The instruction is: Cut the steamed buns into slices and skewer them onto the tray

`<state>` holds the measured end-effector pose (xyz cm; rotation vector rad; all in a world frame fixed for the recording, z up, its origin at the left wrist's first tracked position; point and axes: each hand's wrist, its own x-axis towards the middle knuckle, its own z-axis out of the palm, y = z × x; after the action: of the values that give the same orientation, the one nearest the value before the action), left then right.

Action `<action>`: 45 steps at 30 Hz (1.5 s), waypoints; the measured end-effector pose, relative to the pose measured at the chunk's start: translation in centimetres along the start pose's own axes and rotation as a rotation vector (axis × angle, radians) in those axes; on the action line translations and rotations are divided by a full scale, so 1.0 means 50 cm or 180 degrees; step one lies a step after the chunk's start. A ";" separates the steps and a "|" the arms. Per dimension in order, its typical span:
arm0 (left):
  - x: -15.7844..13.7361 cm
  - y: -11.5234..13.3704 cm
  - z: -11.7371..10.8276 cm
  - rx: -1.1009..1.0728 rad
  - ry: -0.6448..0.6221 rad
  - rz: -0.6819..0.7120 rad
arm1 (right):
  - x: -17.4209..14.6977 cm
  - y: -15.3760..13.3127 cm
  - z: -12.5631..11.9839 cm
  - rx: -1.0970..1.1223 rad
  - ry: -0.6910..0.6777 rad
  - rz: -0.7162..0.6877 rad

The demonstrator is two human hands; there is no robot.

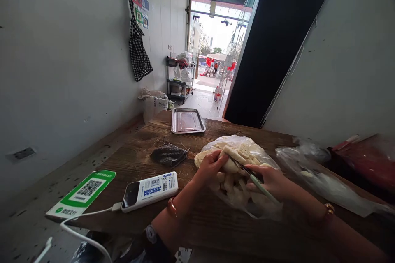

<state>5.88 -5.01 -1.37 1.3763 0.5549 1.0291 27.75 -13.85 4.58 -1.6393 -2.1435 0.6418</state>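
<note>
My left hand [210, 168] is closed on a pale, spongy-looking piece [236, 154] above an opened clear plastic bag [262, 152]. In my right hand [270, 183] is a knife [262, 189] with a light green handle and a dark, narrow blade. Its blade points left and lies against the pale piece, close to my left fingertips. More pale chunks [230, 185] fill the bag under both hands. Exactly what food they are I cannot tell. My fingers hide part of the piece and of the handle.
Around the bag on the wooden table are a metal tray [188, 121], a dark grey cloth [169, 155], a white power bank [150, 191] with a cable, a green QR card [83, 193] and a clear plastic bag [317, 176]. A black cart [180, 80] stands beyond.
</note>
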 end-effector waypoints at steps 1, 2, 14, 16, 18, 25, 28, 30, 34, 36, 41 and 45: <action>0.001 -0.003 -0.002 0.0144 0.0016 0.0037 | 0.002 -0.003 0.000 0.0016 0.0009 -0.0007; 0.002 -0.007 -0.003 0.0293 0.0044 0.0073 | 0.004 -0.006 0.000 0.0015 0.0012 -0.0007; 0.005 -0.010 -0.004 0.0939 0.0007 0.0114 | 0.014 -0.006 0.008 0.0294 -0.0242 0.0150; 0.006 -0.012 -0.004 0.0710 -0.0019 0.0073 | 0.015 -0.002 0.012 0.0524 -0.0301 0.0389; 0.007 -0.014 -0.003 0.0239 -0.0028 -0.0056 | 0.017 0.001 0.014 0.0872 -0.0355 0.0723; 0.009 -0.004 -0.001 -0.1685 0.0309 -0.0440 | 0.020 0.014 0.012 0.1812 -0.0514 0.1088; 0.007 0.006 -0.003 -0.1872 0.0283 -0.0484 | 0.009 0.014 0.013 0.1850 -0.0581 0.1027; 0.005 0.010 -0.004 -0.1890 0.0228 -0.0453 | -0.004 0.007 0.009 0.1863 -0.0614 0.0983; 0.004 0.010 -0.002 -0.1927 0.0126 -0.0345 | -0.036 -0.018 -0.014 0.1798 -0.0440 0.1053; 0.005 0.008 -0.002 -0.1944 0.0142 -0.0314 | -0.050 -0.026 -0.027 0.1578 -0.0300 0.1014; 0.011 0.001 -0.007 -0.1963 0.0253 -0.0251 | -0.066 -0.025 -0.039 0.0385 -0.0069 0.0570; 0.011 0.000 -0.009 -0.2006 0.0314 -0.0213 | -0.070 -0.016 -0.035 -0.0050 -0.0060 0.0448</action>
<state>5.76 -4.30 -1.32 0.7497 0.3032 1.0992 28.96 -17.16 6.43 -1.8117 -2.0643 0.6855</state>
